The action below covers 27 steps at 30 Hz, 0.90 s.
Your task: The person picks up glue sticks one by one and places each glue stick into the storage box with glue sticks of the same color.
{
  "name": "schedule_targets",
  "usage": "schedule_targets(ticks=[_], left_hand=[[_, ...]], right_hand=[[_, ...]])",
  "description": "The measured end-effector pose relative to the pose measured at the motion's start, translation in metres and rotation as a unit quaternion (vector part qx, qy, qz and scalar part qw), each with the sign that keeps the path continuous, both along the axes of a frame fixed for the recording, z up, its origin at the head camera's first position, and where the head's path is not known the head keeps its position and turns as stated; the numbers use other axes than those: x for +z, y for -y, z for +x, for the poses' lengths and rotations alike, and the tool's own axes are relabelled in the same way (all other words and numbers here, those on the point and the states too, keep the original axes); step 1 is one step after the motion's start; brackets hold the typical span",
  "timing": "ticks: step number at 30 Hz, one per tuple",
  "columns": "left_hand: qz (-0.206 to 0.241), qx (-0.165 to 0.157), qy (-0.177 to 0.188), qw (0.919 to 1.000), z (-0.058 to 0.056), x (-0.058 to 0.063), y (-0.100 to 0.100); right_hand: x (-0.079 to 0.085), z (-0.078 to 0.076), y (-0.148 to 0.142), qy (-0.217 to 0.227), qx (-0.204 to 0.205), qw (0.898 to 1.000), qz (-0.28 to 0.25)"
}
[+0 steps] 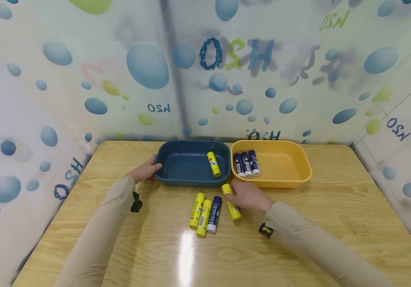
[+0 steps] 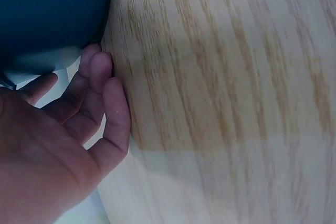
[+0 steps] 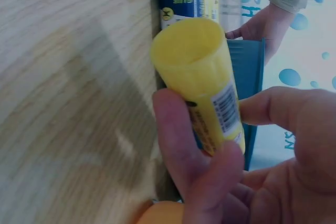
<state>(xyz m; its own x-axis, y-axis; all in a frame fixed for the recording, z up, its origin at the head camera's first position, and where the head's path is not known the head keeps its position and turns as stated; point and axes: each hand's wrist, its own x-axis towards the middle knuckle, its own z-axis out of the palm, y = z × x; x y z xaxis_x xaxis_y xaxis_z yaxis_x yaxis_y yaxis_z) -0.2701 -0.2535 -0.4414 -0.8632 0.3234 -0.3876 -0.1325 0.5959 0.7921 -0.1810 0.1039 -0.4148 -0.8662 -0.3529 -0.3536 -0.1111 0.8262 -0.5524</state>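
My right hand point(image 1: 250, 195) pinches a yellow glue stick point(image 1: 231, 205) between thumb and fingers, just in front of the two trays. The right wrist view shows the barcode and hollow end of that glue stick point(image 3: 194, 72). At the left end of the dark blue tray point(image 1: 187, 183), my left hand point(image 1: 145, 170) grips the rim, thumb on top. Its curled fingers point(image 2: 115, 111) reach under the tray's outer wall. One yellow glue stick point(image 1: 214, 164) lies in the blue tray. On the table, two yellow glue sticks point(image 1: 200, 217) lie beside a navy one point(image 1: 214, 214) with a white end.
An orange-yellow tray point(image 1: 284, 184) stands right of the blue one, with three navy glue sticks point(image 1: 247, 164) along its left side. Behind both trays rises a wall covering point(image 1: 205, 99) with a blue and green drop pattern. The wooden table point(image 1: 148, 247) carries everything.
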Motion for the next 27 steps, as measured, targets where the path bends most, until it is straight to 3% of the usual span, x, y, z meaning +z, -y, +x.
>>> schedule_targets(ticks=[10, 27], left_hand=[[0.008, -0.004, 0.002, 1.0000, 0.001, -0.001, 0.002], [0.003, 0.004, 0.004, 1.0000, 0.000, -0.001, 0.000]], right_hand=[[0.011, -0.004, 0.005, -0.007, 0.003, 1.000, -0.025], [0.024, -0.006, 0.005, -0.004, 0.011, 1.000, -0.021]])
